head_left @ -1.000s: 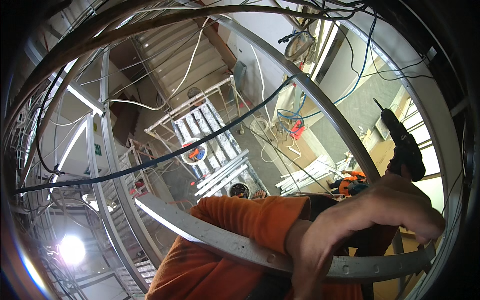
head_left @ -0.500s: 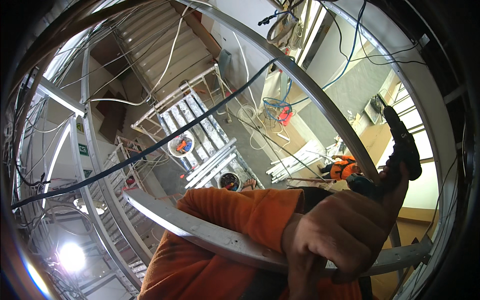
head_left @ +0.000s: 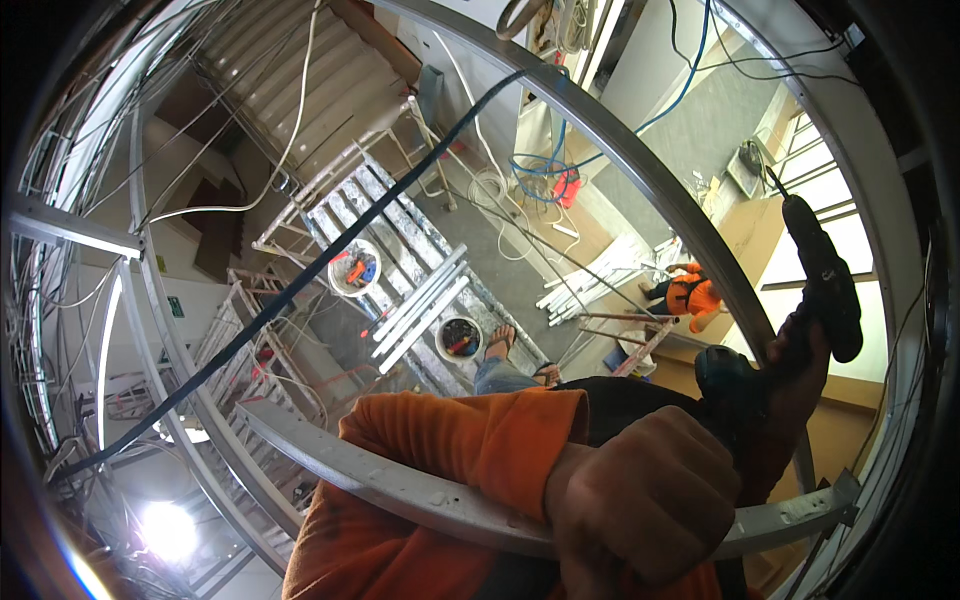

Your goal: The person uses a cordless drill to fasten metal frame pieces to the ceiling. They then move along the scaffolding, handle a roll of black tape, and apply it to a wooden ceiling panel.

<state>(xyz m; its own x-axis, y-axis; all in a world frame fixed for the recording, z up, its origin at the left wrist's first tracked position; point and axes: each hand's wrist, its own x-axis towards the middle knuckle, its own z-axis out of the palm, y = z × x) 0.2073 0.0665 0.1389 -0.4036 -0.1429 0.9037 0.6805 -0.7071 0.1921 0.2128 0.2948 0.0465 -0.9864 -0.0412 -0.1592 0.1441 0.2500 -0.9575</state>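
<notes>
A dark cordless drill (head_left: 832,290) with a teal battery base is in my right hand (head_left: 795,350), at the right of the view. Its thin bit points up and away, and nothing touches the tip. My left hand (head_left: 645,495) is closed in a fist over a curved-looking metal channel (head_left: 400,490), which crosses in front of my orange sleeve. The fingers appear wrapped round the channel, though the fist hides their tips and whether anything else is in them.
Below stands a paint-spattered platform (head_left: 385,240) with two buckets, a white one (head_left: 355,270) and another (head_left: 459,340), plus several white strips (head_left: 425,310). A sandalled foot (head_left: 500,340) rests there. A dark strap (head_left: 300,285) crosses overhead. A co-worker in orange (head_left: 690,293) is lower right.
My left fist has shifted slightly left and closed more tightly over the channel. The drill has moved a little right and down. More of the sandalled feet and the co-worker shows.
</notes>
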